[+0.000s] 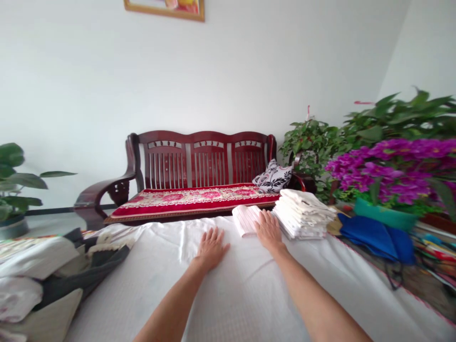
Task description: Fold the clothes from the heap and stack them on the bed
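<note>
My left hand (211, 247) lies flat on the white cloth (149, 275) spread over the table, its fingers stretched out and nothing in it. My right hand (269, 229) rests with extended fingers on the right edge of a small folded cloth (244, 220), which is pale with thin pinkish stripes. Just right of that hand stands a stack of folded white cloths (302, 216). Whether my right fingers touch the stack, I cannot tell.
At the left is a heap of white and dark fabrics (46, 266). To the right lie a blue cloth item (377, 237) and a teal planter (384, 213) with purple flowers (388, 166). Beyond the table stands a wooden bench (206, 161) with a patterned cushion (273, 176).
</note>
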{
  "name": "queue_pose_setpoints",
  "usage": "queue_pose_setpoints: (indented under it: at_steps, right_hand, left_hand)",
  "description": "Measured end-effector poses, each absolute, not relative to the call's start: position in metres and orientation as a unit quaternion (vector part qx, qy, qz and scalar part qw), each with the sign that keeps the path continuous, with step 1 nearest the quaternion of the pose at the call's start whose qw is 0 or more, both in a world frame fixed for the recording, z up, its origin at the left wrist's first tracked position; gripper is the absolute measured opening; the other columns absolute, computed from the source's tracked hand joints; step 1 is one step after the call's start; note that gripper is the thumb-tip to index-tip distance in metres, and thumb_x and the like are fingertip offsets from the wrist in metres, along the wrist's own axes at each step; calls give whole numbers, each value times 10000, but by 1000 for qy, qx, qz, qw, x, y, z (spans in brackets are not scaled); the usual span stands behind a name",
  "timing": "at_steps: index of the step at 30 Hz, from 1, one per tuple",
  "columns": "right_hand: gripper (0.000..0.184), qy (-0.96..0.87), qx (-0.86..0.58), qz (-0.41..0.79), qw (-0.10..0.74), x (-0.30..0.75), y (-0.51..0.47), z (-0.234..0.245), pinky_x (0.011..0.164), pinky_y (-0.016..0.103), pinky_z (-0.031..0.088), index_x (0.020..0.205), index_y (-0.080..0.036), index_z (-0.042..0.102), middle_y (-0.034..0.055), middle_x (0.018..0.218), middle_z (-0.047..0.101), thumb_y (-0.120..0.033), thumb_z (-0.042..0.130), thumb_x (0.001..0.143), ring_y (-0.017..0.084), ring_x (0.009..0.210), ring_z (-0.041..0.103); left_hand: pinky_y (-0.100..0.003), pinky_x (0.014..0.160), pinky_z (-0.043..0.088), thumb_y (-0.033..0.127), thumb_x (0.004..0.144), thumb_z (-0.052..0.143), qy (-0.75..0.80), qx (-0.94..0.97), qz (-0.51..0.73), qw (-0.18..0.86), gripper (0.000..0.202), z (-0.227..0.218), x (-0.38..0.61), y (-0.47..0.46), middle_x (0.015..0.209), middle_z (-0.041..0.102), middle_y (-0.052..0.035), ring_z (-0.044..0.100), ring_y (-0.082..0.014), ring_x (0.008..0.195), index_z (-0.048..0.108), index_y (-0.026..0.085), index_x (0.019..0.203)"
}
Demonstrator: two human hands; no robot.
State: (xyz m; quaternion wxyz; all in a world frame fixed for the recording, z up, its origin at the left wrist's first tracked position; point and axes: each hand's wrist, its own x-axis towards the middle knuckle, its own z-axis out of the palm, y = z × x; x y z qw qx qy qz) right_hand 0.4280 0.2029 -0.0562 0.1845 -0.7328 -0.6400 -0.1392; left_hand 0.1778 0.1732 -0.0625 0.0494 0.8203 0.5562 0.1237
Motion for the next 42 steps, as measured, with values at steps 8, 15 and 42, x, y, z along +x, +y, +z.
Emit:
queue_pose_setpoints:
  at_steps: [8, 15, 42]
  right_hand:
    - [551, -703, -693, -84, 138, 376, 110, -53, 1221, 505, 193, 1506, -166, 464, 134, 1605, 386, -348, 368, 995, 276, 1507, 287]
    - [582, -731, -680, 0, 63, 332, 47, -56, 1207, 500, 234, 1547, -203, 409, 111, 1623, 357, -443, 311, 1025, 286, 1508, 287]
    - [442, -591, -776, 60, 213, 393, 62, -42, 1072, 375, 408, 1365, -210, 602, 115, 1371, 630, -278, 492, 942, 266, 1283, 564]
  left_hand:
    - [-519, 1203, 251, 450, 1002, 426, 613, 782, 113, -14, 561, -68, 104, 103, 1604, 391, -125, 326, -319, 1494, 446, 240, 1522]
    - [-493, 1207, 256, 436, 1008, 424, 614, 782, 98, -26, 549, -65, 63, 32, 1612, 377, -112, 328, -303, 1497, 453, 245, 1522]
    - [-517, 1198, 298, 369, 991, 409, 625, 775, 87, -46, 525, -80, 1, -17, 1577, 440, -110, 366, -318, 1475, 512, 219, 1483]
